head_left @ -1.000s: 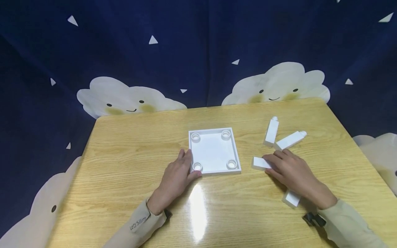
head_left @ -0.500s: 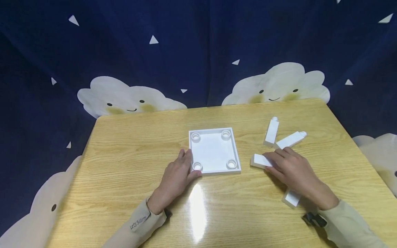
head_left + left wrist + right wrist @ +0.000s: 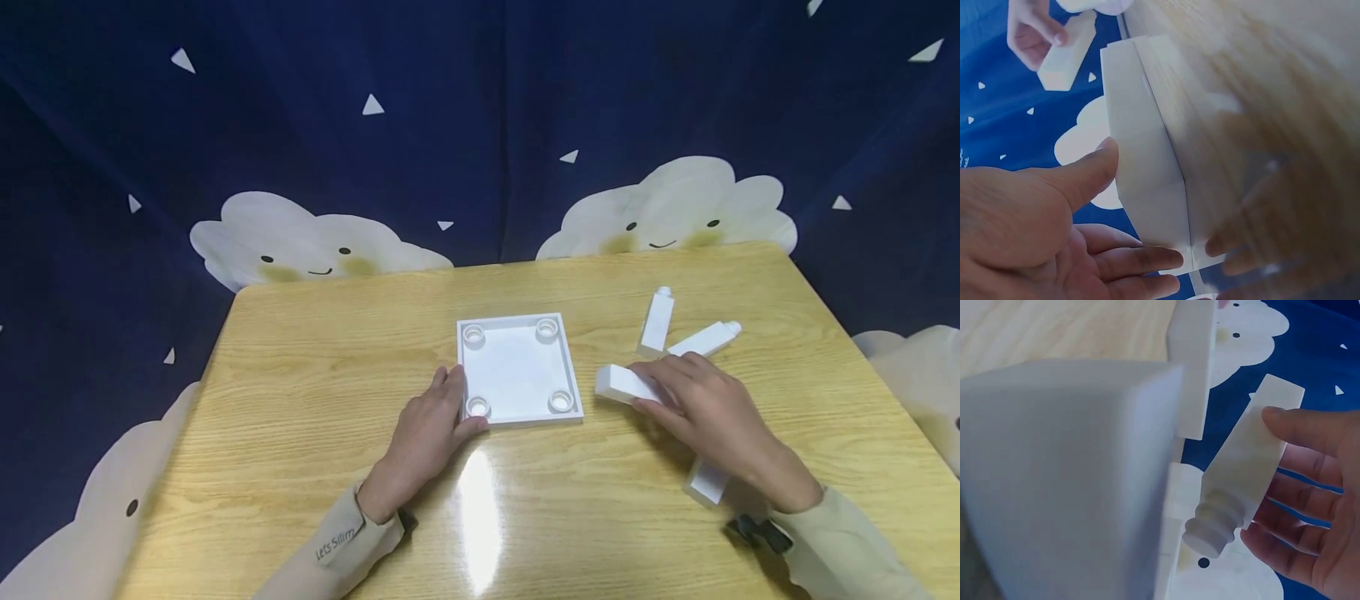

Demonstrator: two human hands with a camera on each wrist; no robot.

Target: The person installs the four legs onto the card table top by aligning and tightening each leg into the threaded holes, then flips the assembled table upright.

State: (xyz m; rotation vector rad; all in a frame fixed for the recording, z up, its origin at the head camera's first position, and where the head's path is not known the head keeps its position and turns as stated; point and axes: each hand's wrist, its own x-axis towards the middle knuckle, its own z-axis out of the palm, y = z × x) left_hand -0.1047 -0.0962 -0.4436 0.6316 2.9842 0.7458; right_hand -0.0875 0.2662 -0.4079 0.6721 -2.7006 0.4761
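While the left hand [image 3: 427, 433] rests at the lower-left corner of the white tray [image 3: 519, 403], fingers fairly straight along its left edge and thumb against the front edge, the tray sits flat at frame centre of the head view on the table [image 3: 300, 375]. Left wrist view: thumb tip touching the tray wall [image 3: 1141, 181], fingers [image 3: 1141, 259] extended under/alongside it, not curled around.

Right hand [image 3: 705, 412] is right of centre, pinching one white peg [image 3: 618, 383] between thumb and fingers; the peg's free end points toward the tray and looks slightly lifted off the table, just beside the tray's right edge, not touching it. Right wrist view confirms: thumb on the peg's flat face [image 3: 1254, 447], fingers behind it, round stub end at lower centre.

Two more pegs lie upper right of the hand: one [image 3: 657, 322] and another [image 3: 705, 338], apart from each other. A fourth peg [image 3: 705, 483] is partly hidden under the right wrist, lower right.
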